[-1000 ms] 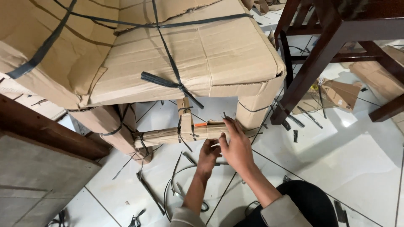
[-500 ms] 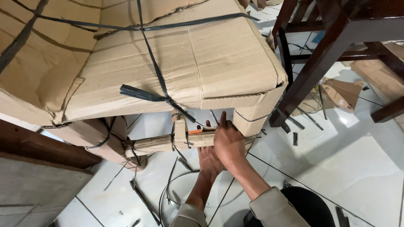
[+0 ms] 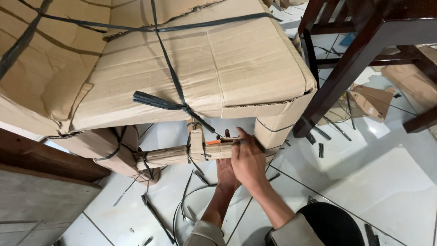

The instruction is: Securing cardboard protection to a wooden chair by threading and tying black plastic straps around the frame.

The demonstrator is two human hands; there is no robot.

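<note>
Looking down from my head camera, my right hand (image 3: 248,159) is clamped on a small orange-handled cutter (image 3: 214,142) against the cardboard-wrapped crossbar (image 3: 182,154) under the strapped brown cardboard seat (image 3: 182,68), while my left hand (image 3: 226,172) braces beneath, its fingers hidden.

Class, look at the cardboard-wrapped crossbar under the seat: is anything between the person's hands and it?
Nothing visible. The right hand already rests on the cardboard-wrapped crossbar, beside an orange tool; the left hand sits under it.
</note>
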